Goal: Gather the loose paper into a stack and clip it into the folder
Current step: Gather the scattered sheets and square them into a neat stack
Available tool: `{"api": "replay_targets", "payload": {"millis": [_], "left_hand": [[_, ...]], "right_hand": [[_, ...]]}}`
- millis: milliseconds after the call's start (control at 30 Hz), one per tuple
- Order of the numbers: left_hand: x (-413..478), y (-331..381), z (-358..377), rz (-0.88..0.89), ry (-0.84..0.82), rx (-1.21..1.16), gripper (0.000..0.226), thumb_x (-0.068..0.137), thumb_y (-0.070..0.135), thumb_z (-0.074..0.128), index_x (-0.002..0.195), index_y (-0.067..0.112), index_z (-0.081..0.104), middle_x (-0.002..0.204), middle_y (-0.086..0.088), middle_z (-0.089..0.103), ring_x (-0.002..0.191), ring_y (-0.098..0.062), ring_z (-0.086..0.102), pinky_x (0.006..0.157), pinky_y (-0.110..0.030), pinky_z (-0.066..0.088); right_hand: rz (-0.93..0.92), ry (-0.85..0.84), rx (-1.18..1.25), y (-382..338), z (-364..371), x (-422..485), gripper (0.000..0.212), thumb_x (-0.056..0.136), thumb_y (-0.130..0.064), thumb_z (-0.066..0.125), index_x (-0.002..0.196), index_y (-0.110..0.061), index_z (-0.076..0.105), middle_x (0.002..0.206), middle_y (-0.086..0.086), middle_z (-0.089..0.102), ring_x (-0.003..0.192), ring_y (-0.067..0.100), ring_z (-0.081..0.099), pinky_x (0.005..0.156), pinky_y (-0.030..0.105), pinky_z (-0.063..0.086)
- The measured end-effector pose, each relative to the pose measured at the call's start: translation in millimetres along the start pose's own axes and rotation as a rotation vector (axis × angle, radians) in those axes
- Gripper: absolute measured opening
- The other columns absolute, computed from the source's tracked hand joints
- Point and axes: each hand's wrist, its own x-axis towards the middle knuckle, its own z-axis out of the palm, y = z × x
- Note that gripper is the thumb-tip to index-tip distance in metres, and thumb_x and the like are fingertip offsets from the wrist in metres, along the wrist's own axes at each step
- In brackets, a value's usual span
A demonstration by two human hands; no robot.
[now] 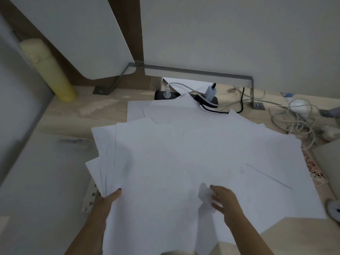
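Both bare forearms reach in from the lower edge of the frame, well apart. The left hand grips the edge of the loose paper, its thumb on top with a dark-polished nail, the fingers hidden beneath. The right hand rests palm down on the loose paper, fingers loosely spread.

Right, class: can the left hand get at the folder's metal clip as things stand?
Probably, but not freely: the metal clip lies uncovered right beside the left hand, yet that hand is gripping a fan of sheets that it would first have to set down.
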Motion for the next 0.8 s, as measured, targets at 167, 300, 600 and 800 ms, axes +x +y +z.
{"api": "replay_targets", "payload": {"millis": [167, 300, 600, 800], "left_hand": [[-8, 1, -5, 0.008, -0.024, -0.024, 0.047, 0.086, 0.001, 0.058, 0.132, 0.001, 0.046, 0.131, -0.016, 0.052, 0.126, -0.033, 0.045, 0.103, -0.038, 0.033], [-9, 7, -1, 0.006, -0.072, 0.023, 0.044, 0.087, 0.002, 0.058, 0.130, 0.000, 0.049, 0.123, -0.018, 0.056, 0.112, -0.034, 0.053, 0.100, -0.045, 0.040], [-14, 23, -11, 0.074, -0.067, 0.040, 0.041, 0.086, 0.001, 0.059, 0.125, -0.003, 0.052, 0.118, -0.015, 0.058, 0.116, -0.030, 0.051, 0.099, -0.036, 0.036], [-4, 35, 0, 0.061, -0.192, 0.147, 0.047, 0.083, 0.008, 0.066, 0.127, 0.007, 0.050, 0.115, -0.009, 0.060, 0.108, -0.026, 0.054, 0.103, -0.041, 0.039]], "right_hand": [[0.132, -0.167, 0.182, 1, 11, -17, 0.023, 0.087, -0.017, 0.063, 0.098, 0.003, 0.060, 0.093, 0.016, 0.062, 0.083, 0.028, 0.062, 0.067, 0.031, 0.050], [0.169, -0.064, 0.274, -9, 30, -9, 0.018, 0.086, -0.015, 0.065, 0.082, 0.002, 0.060, 0.080, 0.015, 0.064, 0.069, 0.026, 0.061, 0.064, 0.032, 0.051], [-0.182, 0.007, 0.004, -24, 30, 18, 0.015, 0.092, -0.003, 0.047, 0.100, -0.003, 0.060, 0.081, 0.011, 0.061, 0.071, 0.026, 0.059, 0.067, 0.031, 0.058], [-0.156, -0.372, -0.325, -26, -30, 14, 0.027, 0.095, -0.003, 0.044, 0.118, -0.005, 0.057, 0.105, 0.022, 0.067, 0.080, 0.028, 0.064, 0.063, 0.024, 0.056]]}}
